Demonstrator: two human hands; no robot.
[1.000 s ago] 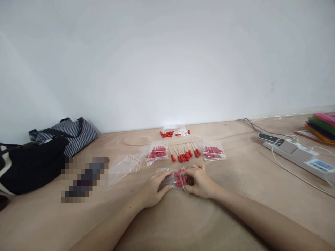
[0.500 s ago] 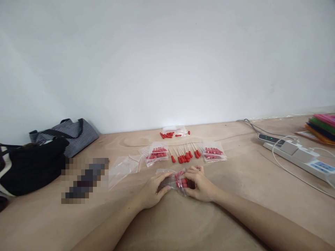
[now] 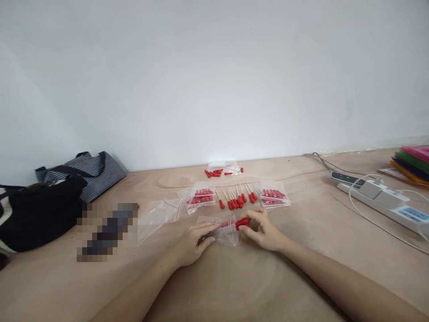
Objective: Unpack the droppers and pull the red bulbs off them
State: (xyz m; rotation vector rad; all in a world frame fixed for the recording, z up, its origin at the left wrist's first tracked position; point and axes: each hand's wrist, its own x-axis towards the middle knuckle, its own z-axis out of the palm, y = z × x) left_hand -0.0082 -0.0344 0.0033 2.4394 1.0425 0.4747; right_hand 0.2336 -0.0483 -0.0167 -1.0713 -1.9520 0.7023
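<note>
Before me lies a clear zip bag point(image 3: 231, 239) holding several droppers with pale thin stems. My left hand point(image 3: 196, 241) grips the bag's left end between thumb and fingers. At the bag's right edge, my right hand point(image 3: 263, 230) pinches red rubber bulbs point(image 3: 241, 222) that stick out of the opening; their stems lie inside the bag. Just beyond, loose red-bulbed droppers point(image 3: 236, 202) rest in a row on the table, stems pointing away. Filled zip bags with red bulbs flank them, one on the left point(image 3: 203, 197) and one on the right point(image 3: 274, 195).
Flat plastic zip bags point(image 3: 159, 217) lie left of my hands. Small red bulbs point(image 3: 213, 173) and another bag point(image 3: 221, 166) are near the wall. A power strip point(image 3: 378, 203) with cables stands right, colourful folders point(image 3: 414, 163) behind it. Bags point(image 3: 43, 210) and a pixelated object point(image 3: 109, 230) are left.
The red bulbs at the bag's right end now protrude from its opening, where plastic covered them before. My right hand has shifted slightly right and its fingers have moved onto these bulbs.
</note>
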